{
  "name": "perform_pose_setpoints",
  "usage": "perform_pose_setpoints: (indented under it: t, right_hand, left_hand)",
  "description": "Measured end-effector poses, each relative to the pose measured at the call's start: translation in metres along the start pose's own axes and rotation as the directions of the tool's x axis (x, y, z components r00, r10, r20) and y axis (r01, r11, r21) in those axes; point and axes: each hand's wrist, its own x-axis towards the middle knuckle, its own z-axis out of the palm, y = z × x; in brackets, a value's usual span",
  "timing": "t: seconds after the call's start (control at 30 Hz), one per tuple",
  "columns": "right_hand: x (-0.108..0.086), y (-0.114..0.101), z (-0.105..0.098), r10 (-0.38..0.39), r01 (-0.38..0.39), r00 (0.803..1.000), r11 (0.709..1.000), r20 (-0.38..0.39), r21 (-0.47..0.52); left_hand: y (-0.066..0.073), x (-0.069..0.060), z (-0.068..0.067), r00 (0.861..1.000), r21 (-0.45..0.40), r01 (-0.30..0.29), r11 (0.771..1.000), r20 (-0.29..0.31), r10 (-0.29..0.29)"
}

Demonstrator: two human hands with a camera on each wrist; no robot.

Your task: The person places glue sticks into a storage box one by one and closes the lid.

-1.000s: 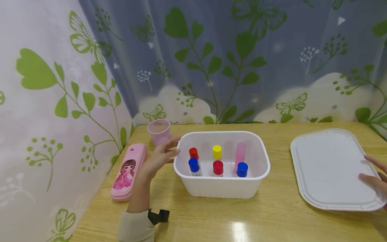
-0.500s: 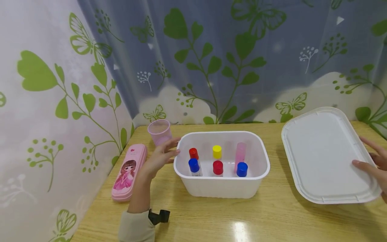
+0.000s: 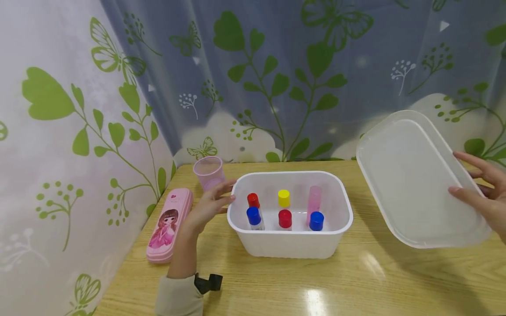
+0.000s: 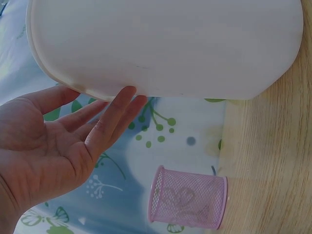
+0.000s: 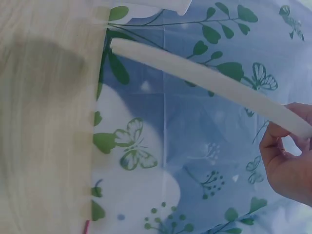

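Note:
On the table stands a white plastic box (image 3: 290, 245) without its cover. Inside it are several bottles with coloured caps, among them a yellow cap (image 3: 283, 198) and a red cap (image 3: 285, 218), plus a pink tube (image 3: 314, 202). My left hand (image 3: 204, 208) touches the box's left end with fairly straight fingers, as the left wrist view also shows. Over the table's right side, my right hand (image 3: 484, 188) pinches the edge of a white lid (image 3: 415, 184) between thumb and fingers. The lid hangs tilted in the air, its far end higher.
A pink mesh cup (image 3: 208, 172) stands behind my left hand. Left of that arm lies a pink pencil case (image 3: 169, 226) with a doll picture. A patterned curtain (image 3: 276, 66) borders the wooden table (image 3: 253, 289) at the back and left.
My right hand has raised the lid from the table, tilting it and bringing it a little to the left. The left hand, box and bottles stay in place.

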Motion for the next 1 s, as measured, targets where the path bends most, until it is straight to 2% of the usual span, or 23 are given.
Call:
perform_pose_setpoints:
  t: [0.13, 0.27, 0.33, 0.43, 0.6, 0.73, 0.83, 0.9, 1.0]
  right_hand:
    - [0.004, -0.016, 0.008, -0.091, 0.088, 0.996, 0.989, -0.014, -0.117]
    - [0.005, -0.032, 0.017, -0.175, 0.165, 0.984, 0.957, -0.021, -0.240]
    - [0.006, -0.041, 0.022, -0.232, 0.219, 0.973, 0.931, -0.010, -0.290]
    - [0.007, -0.052, 0.030, -0.324, 0.308, 0.946, 0.870, 0.022, -0.386]
    - [0.010, -0.062, 0.039, -0.494, 0.475, 0.863, 0.718, 0.108, -0.509]
    - [0.013, -0.069, 0.048, -0.606, 0.590, 0.770, 0.560, 0.198, -0.581]
    - [0.015, -0.075, 0.058, -0.671, 0.668, 0.690, 0.446, 0.270, -0.597]
    - [0.017, -0.080, 0.066, -0.702, 0.707, 0.645, 0.400, 0.301, -0.583]
    - [0.017, -0.088, 0.078, -0.729, 0.755, 0.589, 0.343, 0.348, -0.559]
  left_hand:
    - [0.000, 0.000, 0.000, 1.000, -0.001, 0.000, 1.000, 0.001, 0.000]
    - [-0.001, 0.000, 0.000, 1.000, 0.002, 0.002, 1.000, 0.000, -0.002]
    - [-0.001, 0.000, 0.001, 1.000, 0.006, 0.001, 1.000, 0.004, -0.001]
    - [-0.001, 0.001, 0.001, 1.000, 0.009, -0.001, 1.000, 0.003, 0.001]
    - [-0.001, 0.001, 0.001, 1.000, 0.000, -0.001, 1.000, 0.005, 0.001]
    - [-0.001, 0.001, 0.001, 1.000, 0.005, -0.004, 1.000, 0.019, 0.004]
    - [-0.001, 0.001, 0.000, 1.000, 0.016, -0.011, 1.000, 0.024, 0.010]
    - [-0.001, 0.001, -0.001, 1.000, 0.024, -0.020, 1.000, 0.021, 0.020]
    - [-0.001, 0.001, -0.001, 0.999, 0.065, -0.050, 0.997, 0.000, 0.050]
